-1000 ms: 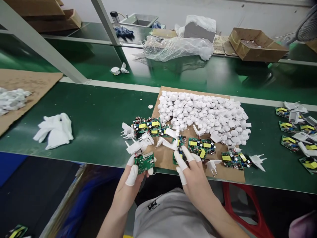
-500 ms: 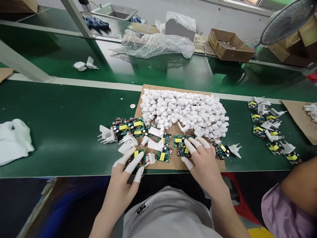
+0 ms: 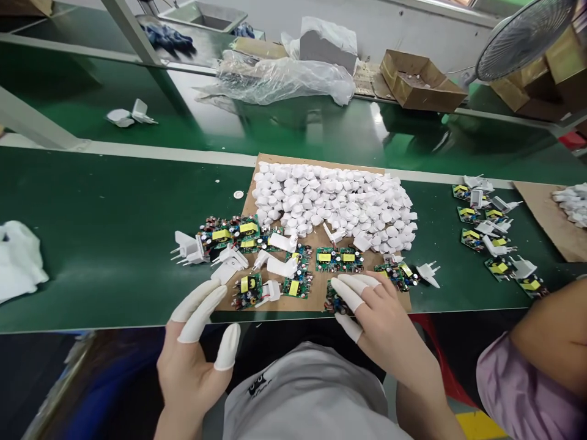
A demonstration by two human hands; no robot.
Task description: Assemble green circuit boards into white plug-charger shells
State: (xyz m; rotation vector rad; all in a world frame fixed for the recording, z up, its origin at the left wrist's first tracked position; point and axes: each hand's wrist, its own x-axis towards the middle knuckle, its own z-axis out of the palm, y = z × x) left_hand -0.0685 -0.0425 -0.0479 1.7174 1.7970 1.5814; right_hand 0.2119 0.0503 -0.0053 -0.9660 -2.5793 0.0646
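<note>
White covers [image 3: 227, 349] sheathe several fingers of both hands at the front edge of the green bench [image 3: 114, 244]. The right hand [image 3: 389, 324] has its fingers and thumb closed about a circuit board [image 3: 334, 299], right at that edge. The left hand [image 3: 192, 363] is spread wide and empty, just left of a second board [image 3: 247, 290] with a white plug housing [image 3: 270, 293] beside it. More boards [image 3: 339, 260] lie on a cardboard sheet [image 3: 318, 296]; behind them, toward the bench's back edge, spreads a heap of small white pieces [image 3: 334, 201]. Another person's purple garment [image 3: 523, 385] shows below the front edge, rightward.
</note>
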